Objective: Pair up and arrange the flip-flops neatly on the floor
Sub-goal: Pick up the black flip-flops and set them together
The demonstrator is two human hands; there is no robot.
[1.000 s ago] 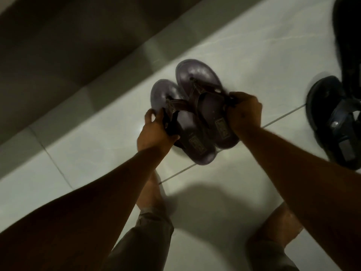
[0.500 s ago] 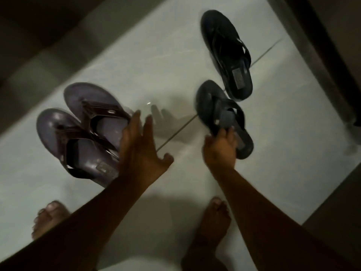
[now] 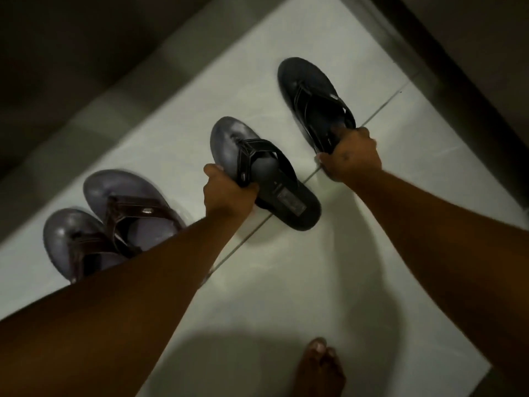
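Head camera looks steeply down, close above the tiled floor (image 3: 286, 282).

The floor (image 3: 286, 282) is laid with large glossy white tiles, divided by a thin dark grout line (image 3: 380, 108) that runs diagonally from the upper right toward the lower left. Along the upper left, a pale grey band (image 3: 120, 104) borders the tiles, and beyond it a dark surface (image 3: 57, 47) is seen in deep shade. A dark edge (image 3: 469, 90) closes the tiled area at the upper right, and dim light leaves soft shadows across the lower tiles.
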